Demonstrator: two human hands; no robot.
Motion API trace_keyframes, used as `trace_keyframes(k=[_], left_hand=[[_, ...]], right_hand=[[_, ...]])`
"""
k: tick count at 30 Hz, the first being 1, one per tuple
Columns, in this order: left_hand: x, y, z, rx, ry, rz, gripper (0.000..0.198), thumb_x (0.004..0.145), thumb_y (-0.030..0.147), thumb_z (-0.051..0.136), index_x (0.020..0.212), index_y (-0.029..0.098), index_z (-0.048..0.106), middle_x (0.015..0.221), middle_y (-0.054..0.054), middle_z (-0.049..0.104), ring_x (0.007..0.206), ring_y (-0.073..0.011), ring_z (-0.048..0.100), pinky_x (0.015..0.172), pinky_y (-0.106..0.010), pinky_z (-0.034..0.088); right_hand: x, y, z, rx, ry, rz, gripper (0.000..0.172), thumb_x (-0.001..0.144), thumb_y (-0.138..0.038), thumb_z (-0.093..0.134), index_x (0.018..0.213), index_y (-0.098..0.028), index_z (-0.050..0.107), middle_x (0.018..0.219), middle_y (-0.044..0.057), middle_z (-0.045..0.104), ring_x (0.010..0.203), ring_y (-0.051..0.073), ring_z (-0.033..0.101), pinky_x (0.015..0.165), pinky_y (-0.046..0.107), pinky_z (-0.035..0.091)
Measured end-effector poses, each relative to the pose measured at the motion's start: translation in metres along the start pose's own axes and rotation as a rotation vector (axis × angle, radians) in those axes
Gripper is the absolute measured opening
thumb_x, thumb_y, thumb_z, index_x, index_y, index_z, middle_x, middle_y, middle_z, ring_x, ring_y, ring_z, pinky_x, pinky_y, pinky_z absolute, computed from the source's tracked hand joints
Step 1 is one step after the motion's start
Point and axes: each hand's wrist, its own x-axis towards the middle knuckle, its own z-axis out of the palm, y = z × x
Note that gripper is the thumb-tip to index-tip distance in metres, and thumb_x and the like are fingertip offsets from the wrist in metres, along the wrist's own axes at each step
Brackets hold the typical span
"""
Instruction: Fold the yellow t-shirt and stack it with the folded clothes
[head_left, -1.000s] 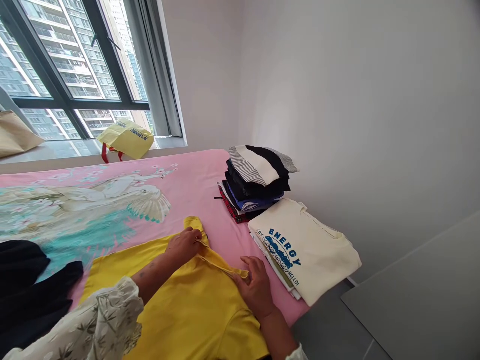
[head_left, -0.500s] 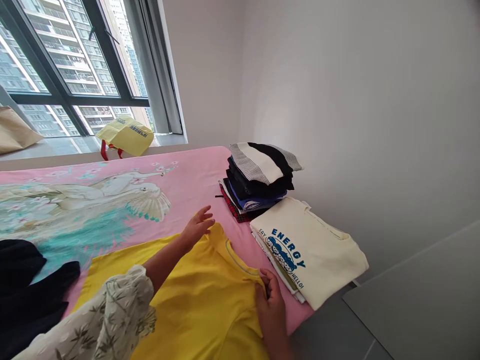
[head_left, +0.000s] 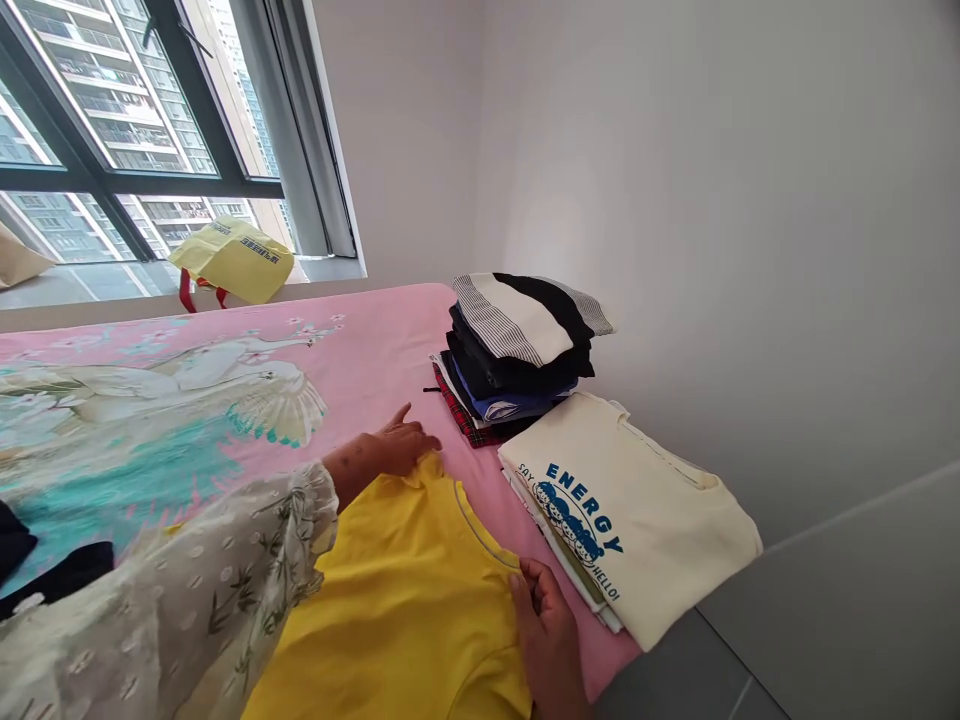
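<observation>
The yellow shirt lies on the pink-covered bed. The left hand, earlier gripping the collar, now spreads at the far shoulder; the right hand pinches the near shoulder.

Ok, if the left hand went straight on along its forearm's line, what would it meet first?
Probably the clothes pile, near its red plaid layer, after crossing a strip of pink sheet. The left hand's height is hard to judge, so contact could be higher up.
</observation>
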Motion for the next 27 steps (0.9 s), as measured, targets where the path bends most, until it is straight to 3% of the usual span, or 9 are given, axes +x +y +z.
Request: trace_keyframes(k=[3,6,9,12,14,16,19,23,27], left_hand=[[0.004,-0.021,-0.010,0.082,-0.001,-0.202,0.022,0.068,0.019,0.055,0.083,0.028,0.069,0.084,-0.003,0.071,0.103,-0.0228,0.059,0.111,-0.047,0.004],[0.001,-0.040,-0.017,0.091,0.053,-0.315,0.031,0.069,0.017,0.051,0.092,0.027,0.068,0.100,-0.006,0.069,0.111,-0.0257,0.054,0.109,-0.054,0.006],[-0.001,-0.036,-0.017,0.010,0.045,-0.233,0.050,0.064,0.016,0.052,0.111,0.030,0.061,0.123,-0.005,0.061,0.124,-0.0250,0.043,0.109,-0.056,0.002],[0.004,-0.014,-0.014,-0.094,-0.017,-0.057,0.054,0.066,0.021,0.051,0.119,0.031,0.057,0.120,-0.002,0.063,0.122,-0.0206,0.046,0.112,-0.050,0.001],[0.010,-0.002,-0.011,-0.102,-0.044,-0.051,0.049,0.068,0.022,0.051,0.116,0.032,0.058,0.106,0.000,0.069,0.111,-0.0187,0.055,0.113,-0.044,0.009],[0.016,0.004,-0.010,-0.085,-0.043,-0.096,0.042,0.069,0.024,0.052,0.109,0.029,0.062,0.097,-0.002,0.071,0.100,-0.0201,0.061,0.107,-0.040,0.026],[0.020,0.002,-0.009,-0.068,-0.033,-0.113,0.035,0.068,0.024,0.052,0.100,0.025,0.066,0.102,-0.007,0.069,0.096,-0.0241,0.062,0.093,-0.038,0.040],[0.026,-0.003,-0.007,-0.071,-0.073,-0.058,0.036,0.067,0.018,0.051,0.097,0.030,0.067,0.105,0.000,0.069,0.099,-0.0195,0.060,0.100,-0.035,0.033],[0.038,-0.003,0.000,-0.061,-0.039,-0.104,0.032,0.075,0.020,0.046,0.098,0.029,0.066,0.104,-0.001,0.070,0.105,-0.0186,0.058,0.111,-0.045,0.011]], right_hand=[[0.001,0.005,0.000,-0.035,0.028,0.003,0.037,0.079,-0.052,0.056,0.094,-0.019,0.065,0.080,0.006,0.066,0.073,0.019,0.060,0.062,0.025,0.048],[0.001,0.008,0.002,-0.072,0.045,0.017,0.036,0.079,-0.053,0.056,0.087,-0.019,0.064,0.077,0.004,0.065,0.071,0.018,0.059,0.061,0.024,0.047],[0.000,0.009,0.005,-0.074,0.081,0.029,0.036,0.080,-0.053,0.055,0.087,-0.019,0.063,0.079,0.005,0.065,0.071,0.018,0.059,0.061,0.024,0.047],[-0.001,0.012,0.006,-0.063,0.093,0.038,0.035,0.080,-0.052,0.055,0.089,-0.019,0.063,0.081,0.006,0.065,0.071,0.018,0.060,0.062,0.025,0.048],[-0.001,0.014,0.005,-0.057,0.074,0.060,0.035,0.080,-0.052,0.056,0.091,-0.019,0.063,0.083,0.006,0.066,0.074,0.019,0.062,0.064,0.025,0.049],[0.000,0.015,0.006,-0.045,0.060,0.106,0.037,0.080,-0.052,0.056,0.095,-0.019,0.062,0.088,0.007,0.067,0.078,0.020,0.063,0.067,0.026,0.051],[0.002,0.013,0.007,0.002,0.012,0.182,0.043,0.078,-0.052,0.059,0.106,-0.019,0.060,0.099,0.010,0.067,0.087,0.022,0.064,0.071,0.028,0.052],[0.006,0.005,0.007,-0.030,-0.056,0.188,0.042,0.078,-0.055,0.057,0.097,-0.019,0.063,0.092,0.009,0.068,0.080,0.022,0.063,0.064,0.026,0.050],[0.008,0.002,0.004,-0.130,-0.013,0.132,0.040,0.079,-0.057,0.053,0.083,-0.019,0.062,0.071,0.003,0.064,0.064,0.017,0.056,0.055,0.024,0.044]])
